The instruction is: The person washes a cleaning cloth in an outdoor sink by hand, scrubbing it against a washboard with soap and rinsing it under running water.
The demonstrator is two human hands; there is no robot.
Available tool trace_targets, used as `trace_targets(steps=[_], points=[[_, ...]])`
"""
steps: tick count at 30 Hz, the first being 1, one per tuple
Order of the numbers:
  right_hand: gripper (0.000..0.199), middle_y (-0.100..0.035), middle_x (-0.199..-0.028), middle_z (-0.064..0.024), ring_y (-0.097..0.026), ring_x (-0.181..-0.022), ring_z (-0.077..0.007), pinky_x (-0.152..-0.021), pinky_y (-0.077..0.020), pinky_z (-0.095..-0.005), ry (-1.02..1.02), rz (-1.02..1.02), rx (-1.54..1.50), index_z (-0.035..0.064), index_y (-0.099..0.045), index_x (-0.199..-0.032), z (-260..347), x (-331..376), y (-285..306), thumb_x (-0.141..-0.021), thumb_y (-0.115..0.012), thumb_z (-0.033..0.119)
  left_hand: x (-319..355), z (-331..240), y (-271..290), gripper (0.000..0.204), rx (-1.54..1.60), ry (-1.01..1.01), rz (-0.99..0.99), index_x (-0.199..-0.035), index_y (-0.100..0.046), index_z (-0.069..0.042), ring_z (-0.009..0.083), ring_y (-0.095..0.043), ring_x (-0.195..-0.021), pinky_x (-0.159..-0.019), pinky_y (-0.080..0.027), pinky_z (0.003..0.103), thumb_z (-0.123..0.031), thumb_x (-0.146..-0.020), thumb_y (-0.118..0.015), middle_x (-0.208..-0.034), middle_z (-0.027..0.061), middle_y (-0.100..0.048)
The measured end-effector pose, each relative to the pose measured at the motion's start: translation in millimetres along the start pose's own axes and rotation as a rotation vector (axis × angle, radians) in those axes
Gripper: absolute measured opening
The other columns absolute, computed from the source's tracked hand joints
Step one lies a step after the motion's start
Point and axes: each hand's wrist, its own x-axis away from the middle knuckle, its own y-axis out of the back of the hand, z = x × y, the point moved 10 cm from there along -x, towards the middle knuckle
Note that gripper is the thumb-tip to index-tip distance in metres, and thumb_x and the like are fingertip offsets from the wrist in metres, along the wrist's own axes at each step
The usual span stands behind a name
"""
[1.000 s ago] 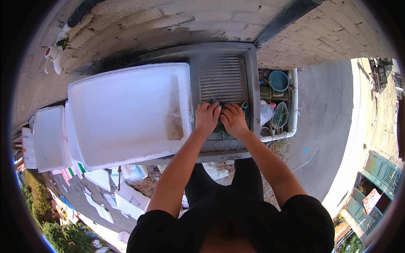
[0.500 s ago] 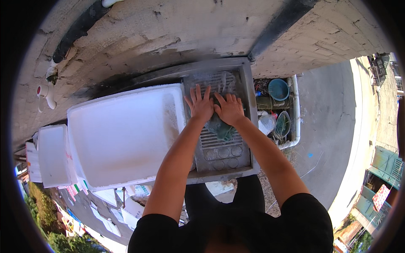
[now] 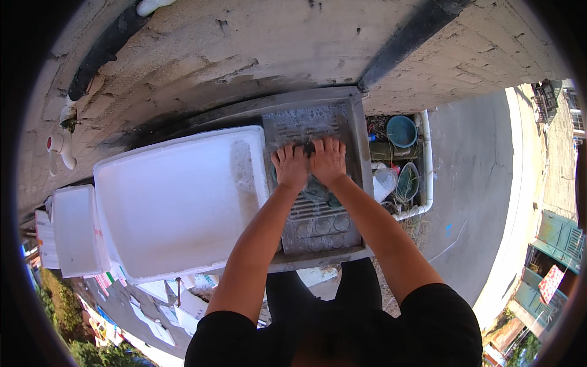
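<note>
A wet, dark green cloth [image 3: 316, 192] lies bunched on the ridged washboard [image 3: 323, 227] of a grey stone wash basin. My left hand [image 3: 291, 167] presses on the cloth from the left, fingers bent down into it. Beside it my right hand [image 3: 329, 163] grips the cloth in the same way, knuckles raised and thumbs close together. Most of the cloth is hidden under both palms. Suds and water [image 3: 309, 116] cover the far end of the board.
A large white foam box [image 3: 174, 199] with shallow soapy water stands left of the washboard. On the wall is a red-and-white tap [image 3: 56, 144]. Right of the basin's grey rim [image 3: 359, 140] sit a blue bucket [image 3: 402, 131] and a white pipe frame [image 3: 428, 165].
My fingers, spread out flat before, are now curled into the cloth. Both hands have drawn slightly nearer to me, and more suds show at the board's far end.
</note>
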Motion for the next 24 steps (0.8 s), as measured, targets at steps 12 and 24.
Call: trace_targets(steps=[12,24], points=[[0.023,-0.052,-0.113,-0.0106,-0.046,-0.109,-0.0349,-0.091,-0.0337,-0.0483,0.143,0.089,-0.147,0.0116,-0.056,-0.1,22,81,8,-0.078,-0.055,0.019,92,-13,-16,0.041,0.147,-0.058,-0.01,-0.118,-0.051,-0.015,0.0312,-0.037,-0.117,-0.1,-0.018,0.057,-0.025,-0.079,-0.058,-0.116,0.01,-0.047],[0.032,-0.045,-0.123,-0.0159,-0.041,-0.113,-0.0375,-0.094,-0.031,-0.0523,0.106,0.031,-0.18,0.0104,-0.054,-0.111,19,120,34,-0.081,-0.053,0.02,124,-26,-16,0.033,0.161,-0.08,0.093,-0.115,-0.051,-0.016,0.0312,-0.033,-0.122,-0.101,-0.014,0.063,-0.026,-0.084,-0.054,-0.129,0.0083,-0.041]])
